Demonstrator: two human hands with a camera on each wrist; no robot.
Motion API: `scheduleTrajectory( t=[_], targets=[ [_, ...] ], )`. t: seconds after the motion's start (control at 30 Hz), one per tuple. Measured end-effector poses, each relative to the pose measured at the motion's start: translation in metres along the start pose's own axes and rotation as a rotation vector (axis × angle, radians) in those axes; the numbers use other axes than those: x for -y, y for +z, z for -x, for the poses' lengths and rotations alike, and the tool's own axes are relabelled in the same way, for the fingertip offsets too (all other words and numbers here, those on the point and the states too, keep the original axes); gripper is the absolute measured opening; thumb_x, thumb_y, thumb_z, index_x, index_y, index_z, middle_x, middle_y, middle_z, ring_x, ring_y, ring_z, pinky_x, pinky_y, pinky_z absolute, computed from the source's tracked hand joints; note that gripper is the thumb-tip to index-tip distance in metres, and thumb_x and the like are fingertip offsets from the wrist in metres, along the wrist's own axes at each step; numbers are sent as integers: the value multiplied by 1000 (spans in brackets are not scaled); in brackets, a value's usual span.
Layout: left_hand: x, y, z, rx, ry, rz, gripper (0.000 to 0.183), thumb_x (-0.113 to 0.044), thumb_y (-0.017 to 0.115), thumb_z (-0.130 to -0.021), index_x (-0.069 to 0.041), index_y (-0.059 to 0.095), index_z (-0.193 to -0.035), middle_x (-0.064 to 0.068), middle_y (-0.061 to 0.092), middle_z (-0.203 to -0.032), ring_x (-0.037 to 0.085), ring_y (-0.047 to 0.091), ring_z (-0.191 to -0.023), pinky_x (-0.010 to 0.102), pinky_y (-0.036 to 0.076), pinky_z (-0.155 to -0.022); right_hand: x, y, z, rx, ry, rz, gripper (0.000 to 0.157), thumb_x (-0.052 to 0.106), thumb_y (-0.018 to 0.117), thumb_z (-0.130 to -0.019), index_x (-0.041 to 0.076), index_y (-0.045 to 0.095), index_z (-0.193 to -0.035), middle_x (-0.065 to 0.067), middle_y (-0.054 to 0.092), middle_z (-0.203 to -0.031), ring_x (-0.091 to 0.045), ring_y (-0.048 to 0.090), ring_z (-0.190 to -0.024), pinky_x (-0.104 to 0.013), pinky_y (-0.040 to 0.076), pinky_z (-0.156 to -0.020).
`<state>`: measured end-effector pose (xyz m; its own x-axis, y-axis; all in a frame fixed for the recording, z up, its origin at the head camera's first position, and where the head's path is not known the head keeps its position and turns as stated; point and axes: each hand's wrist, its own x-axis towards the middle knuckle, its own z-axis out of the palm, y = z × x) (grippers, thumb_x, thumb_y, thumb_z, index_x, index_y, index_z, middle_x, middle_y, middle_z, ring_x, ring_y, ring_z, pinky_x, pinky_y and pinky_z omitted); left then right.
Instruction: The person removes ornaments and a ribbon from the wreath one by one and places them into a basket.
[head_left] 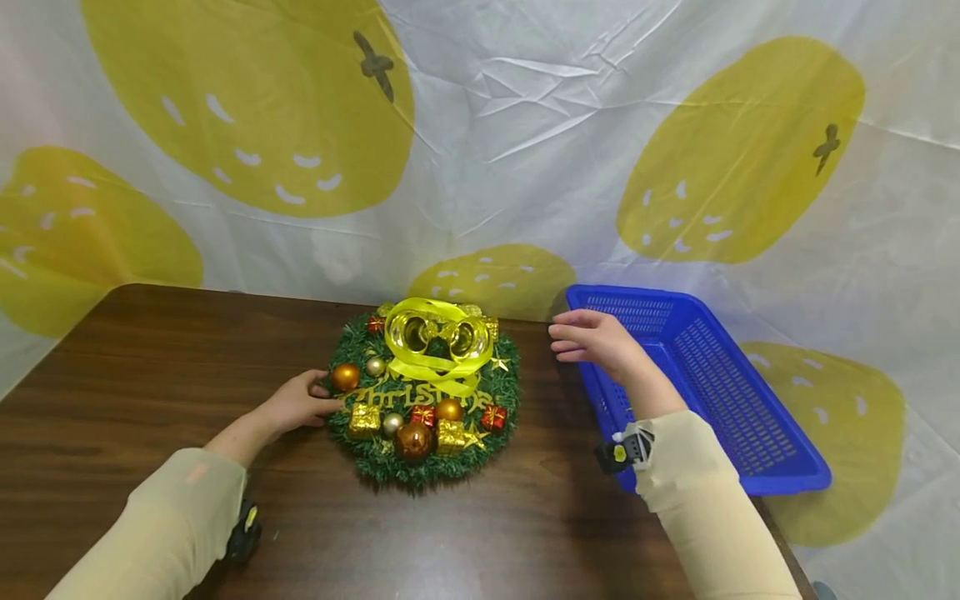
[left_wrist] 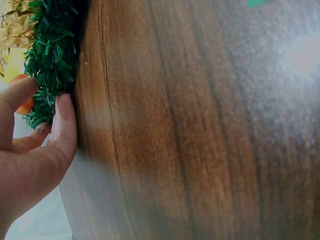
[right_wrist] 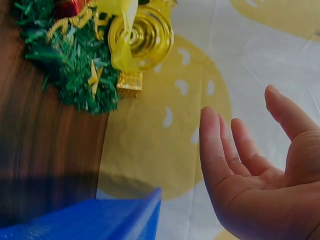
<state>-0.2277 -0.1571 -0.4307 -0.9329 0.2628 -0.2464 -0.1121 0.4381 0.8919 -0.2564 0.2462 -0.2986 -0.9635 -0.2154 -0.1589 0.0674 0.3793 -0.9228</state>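
A green tinsel Christmas wreath (head_left: 405,475) lies on the brown table. Gold bells (head_left: 415,333) with a yellow ribbon (head_left: 420,369) top it, above gold lettering, baubles and small gift boxes. At the wreath's left edge, my left hand (head_left: 296,406) grips the tinsel beside an orange bauble (head_left: 346,377); the left wrist view shows the thumb (left_wrist: 22,92) on one side of the rim and fingers on the other. My right hand (head_left: 596,342) hangs over the near-left rim of the blue basket, fingers loosely extended with nothing in them, apart from the wreath.
A blue plastic basket (head_left: 667,325) with slotted walls stands at the table's right edge. Behind the wooden table (head_left: 202,350) hangs a pale cloth (head_left: 510,183) printed with big yellow fruit. Dark wrist cameras (head_left: 243,531) sit on both sleeves.
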Motion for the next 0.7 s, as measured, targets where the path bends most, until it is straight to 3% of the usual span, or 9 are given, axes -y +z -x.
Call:
scheduleTrajectory(
  t=[0.33, 0.47, 0.6, 0.7],
  targets=[
    [-3, 0, 1, 2, -5, 4, 73, -10, 58, -89, 20, 14, -139, 41, 38, -124, 40, 57, -102, 39, 57, -79, -7, 32, -3, 34, 8, -32, 45, 9, 54, -92, -12, 43, -130, -7, 63, -103, -5, 64, -75, -26, 58, -77],
    [-2, 0, 2, 0, -4, 5, 73, -10, 58, -89, 20, 14, -139, 40, 38, -124, 37, 58, -101, 39, 57, -80, -12, 45, -3, 58, 11, -52, 44, 9, 54, -92, -11, 44, -130, -18, 61, -112, -6, 64, -77, -30, 58, -80],
    [-2, 0, 1, 2, -7, 3, 74, -11, 59, -89, 19, 13, -140, 41, 38, -124, 38, 57, -102, 39, 57, -80, -18, 55, -4, 82, 15, -55, 44, 10, 54, -92, -11, 44, -131, -30, 53, -125, -18, 66, -88, -38, 56, -87],
    [-1, 0, 0, 7, -9, 1, 75, -11, 58, -89, 19, 12, -140, 41, 37, -125, 39, 57, -103, 39, 57, -80, -22, 62, -5, 89, 40, -63, 46, 10, 56, -92, -8, 45, -132, -31, 50, -129, -31, 64, -101, -43, 53, -91]
  ],
)
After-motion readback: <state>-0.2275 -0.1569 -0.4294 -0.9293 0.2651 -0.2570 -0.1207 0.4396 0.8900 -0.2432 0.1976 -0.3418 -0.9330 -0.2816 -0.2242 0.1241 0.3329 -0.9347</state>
